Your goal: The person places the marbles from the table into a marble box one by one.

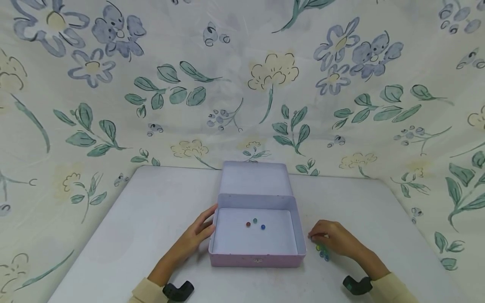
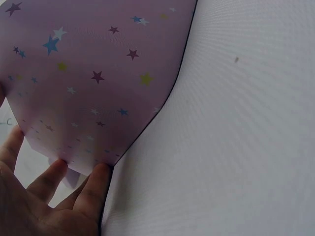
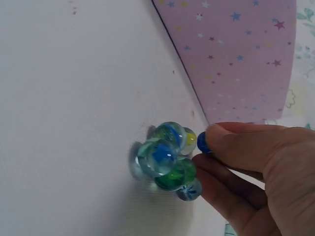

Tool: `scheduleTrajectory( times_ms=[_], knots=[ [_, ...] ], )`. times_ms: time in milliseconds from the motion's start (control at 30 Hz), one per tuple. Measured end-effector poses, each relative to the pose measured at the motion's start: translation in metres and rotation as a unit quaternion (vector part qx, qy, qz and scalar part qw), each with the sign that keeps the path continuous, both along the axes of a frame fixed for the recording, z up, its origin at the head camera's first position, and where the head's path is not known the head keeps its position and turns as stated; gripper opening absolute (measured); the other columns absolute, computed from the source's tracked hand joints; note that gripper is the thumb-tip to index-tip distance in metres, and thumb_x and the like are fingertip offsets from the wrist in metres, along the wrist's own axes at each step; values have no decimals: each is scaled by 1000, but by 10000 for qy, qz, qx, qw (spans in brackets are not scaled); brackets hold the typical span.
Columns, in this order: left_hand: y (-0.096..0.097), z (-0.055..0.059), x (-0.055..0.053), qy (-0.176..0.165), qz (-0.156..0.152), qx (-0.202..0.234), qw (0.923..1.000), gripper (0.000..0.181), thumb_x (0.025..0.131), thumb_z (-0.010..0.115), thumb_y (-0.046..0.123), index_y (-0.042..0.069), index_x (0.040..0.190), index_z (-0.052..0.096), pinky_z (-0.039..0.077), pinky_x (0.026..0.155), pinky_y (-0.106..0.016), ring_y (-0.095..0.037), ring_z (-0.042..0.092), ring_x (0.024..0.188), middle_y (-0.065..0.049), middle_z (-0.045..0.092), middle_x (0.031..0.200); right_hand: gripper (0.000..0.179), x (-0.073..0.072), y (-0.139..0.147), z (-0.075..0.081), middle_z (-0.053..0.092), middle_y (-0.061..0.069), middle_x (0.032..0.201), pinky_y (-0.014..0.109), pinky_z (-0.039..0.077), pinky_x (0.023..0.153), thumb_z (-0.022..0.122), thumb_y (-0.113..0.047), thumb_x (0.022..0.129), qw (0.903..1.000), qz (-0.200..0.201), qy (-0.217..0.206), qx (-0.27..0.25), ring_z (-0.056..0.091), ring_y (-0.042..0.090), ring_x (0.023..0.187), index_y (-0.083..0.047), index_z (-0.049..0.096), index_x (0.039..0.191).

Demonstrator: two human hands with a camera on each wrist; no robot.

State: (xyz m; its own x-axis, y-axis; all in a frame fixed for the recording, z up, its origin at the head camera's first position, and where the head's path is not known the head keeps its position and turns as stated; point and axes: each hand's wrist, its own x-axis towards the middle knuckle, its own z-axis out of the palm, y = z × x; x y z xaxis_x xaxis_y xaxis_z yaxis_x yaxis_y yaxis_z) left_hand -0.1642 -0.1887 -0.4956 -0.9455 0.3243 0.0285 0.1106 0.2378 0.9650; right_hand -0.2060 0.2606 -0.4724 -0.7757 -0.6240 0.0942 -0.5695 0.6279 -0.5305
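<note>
An open pink tin box with its lid tipped back stands on the white table. Inside lie a reddish marble, a green marble and a blue marble. My left hand rests its fingertips against the box's left side, which is printed with stars in the left wrist view. To the right of the box, my right hand pinches a dark blue marble between thumb and finger. Beside those fingers sits a cluster of several glass marbles, clear with blue, green and yellow swirls.
The white table extends on both sides of the box. A floral cloth hangs behind and around it. Black wrist straps show below each hand.
</note>
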Motion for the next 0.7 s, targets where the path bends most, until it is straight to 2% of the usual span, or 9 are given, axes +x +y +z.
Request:
scheduleTrajectory(
  times_ms=[167,500,700],
  knots=[
    [0,-1,1,4,7,10,10000,60,106,46,22,27,160,21,26,114,-69,-48,20,150,-7,12,169,21,0,0,3,75,2,96,21,59,76,73,6,83,9998,-29,154,-83,70,12,86,-5,77,100],
    [0,0,0,55,6,-15,10000,60,106,46,22,27,160,21,28,113,-70,-48,21,150,-10,14,169,17,-5,-2,13,75,7,99,18,59,76,72,4,87,9976,138,125,-673,70,5,91,-3,75,102],
    [0,-1,0,64,32,-70,9999,60,106,47,23,29,160,21,28,113,-70,-48,22,150,-9,14,169,19,-7,-7,22,75,8,101,20,59,79,71,4,87,9973,152,11,-720,70,7,94,-3,75,105]
  ],
)
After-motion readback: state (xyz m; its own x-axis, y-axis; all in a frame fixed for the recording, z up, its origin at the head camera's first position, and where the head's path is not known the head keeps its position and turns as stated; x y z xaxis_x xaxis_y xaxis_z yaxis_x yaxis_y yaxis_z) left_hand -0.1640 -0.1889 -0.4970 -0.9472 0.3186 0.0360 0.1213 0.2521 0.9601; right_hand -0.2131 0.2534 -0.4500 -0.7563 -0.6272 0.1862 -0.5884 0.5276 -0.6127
